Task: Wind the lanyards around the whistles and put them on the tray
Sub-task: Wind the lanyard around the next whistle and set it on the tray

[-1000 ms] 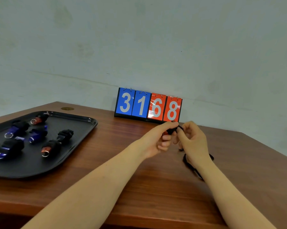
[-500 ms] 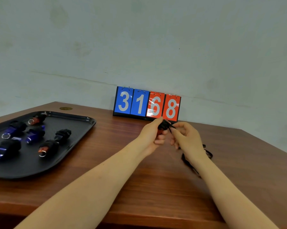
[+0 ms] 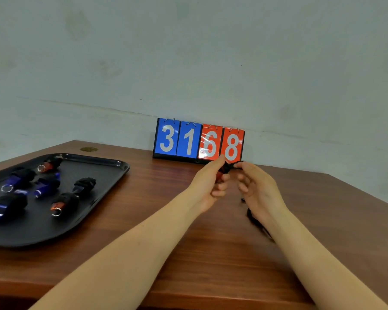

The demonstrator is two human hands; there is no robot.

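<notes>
While my left hand (image 3: pixel 208 182) pinches the small red plastic whistle (image 3: pixel 220 175) between thumb and curled fingers, I see only a sliver of its red body, the rest being swathed in turns of thin black cord lanyard (image 3: pixel 227 167). My right hand (image 3: pixel 255 186) pinches that cord just beside the whistle, and its loose tail trails down behind my right wrist onto the brown wooden table (image 3: pixel 188 253). Both hands hover above the table near its far edge, right in front of the flip scoreboard with blue and red number cards (image 3: pixel 198 142), which reads 3 1 on blue and 6 8 on red. Near the table's left edge lies the black rectangular plastic tray (image 3: pixel 94 198), carrying the already wrapped whistles (image 3: pixel 63 203), some blue and some red, each bound in black cord with a metal ring showing on several. I can read no brand on any whistle.
</notes>
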